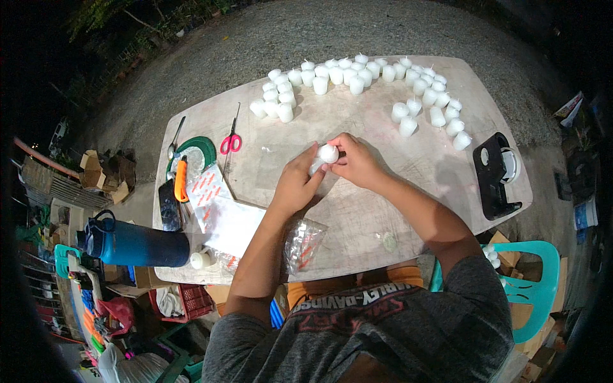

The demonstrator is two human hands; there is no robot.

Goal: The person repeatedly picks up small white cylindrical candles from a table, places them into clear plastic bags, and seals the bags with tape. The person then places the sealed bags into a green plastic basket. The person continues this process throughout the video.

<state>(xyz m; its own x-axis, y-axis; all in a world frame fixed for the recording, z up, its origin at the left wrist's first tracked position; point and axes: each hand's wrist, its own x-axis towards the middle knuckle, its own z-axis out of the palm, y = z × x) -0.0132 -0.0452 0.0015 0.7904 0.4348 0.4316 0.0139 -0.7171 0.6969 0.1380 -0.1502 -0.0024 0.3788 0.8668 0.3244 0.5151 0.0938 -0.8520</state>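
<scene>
Over the middle of the table, a small white candle [328, 153] is held between both of my hands, its rounded top facing up. My left hand [296, 183] is closed around its lower left side, where a whitish, partly see-through part shows; I cannot tell whether that is wrapping or candle. The fingers of my right hand [354, 163] pinch it from the right, near the top. Several more white votive candles with short wicks [320, 85] stand in a curved band along the far side of the table. A smaller group [407, 127] stands right of my hands.
On the table's left lie pink-handled scissors [231, 142], an orange cutter [181, 180], a green ring [205, 148], a phone [169, 205], white paper [233, 226] and clear plastic packaging [302, 241]. A blue bottle [143, 244] stands near a single candle [200, 260]. A black holder [490, 177] sits right.
</scene>
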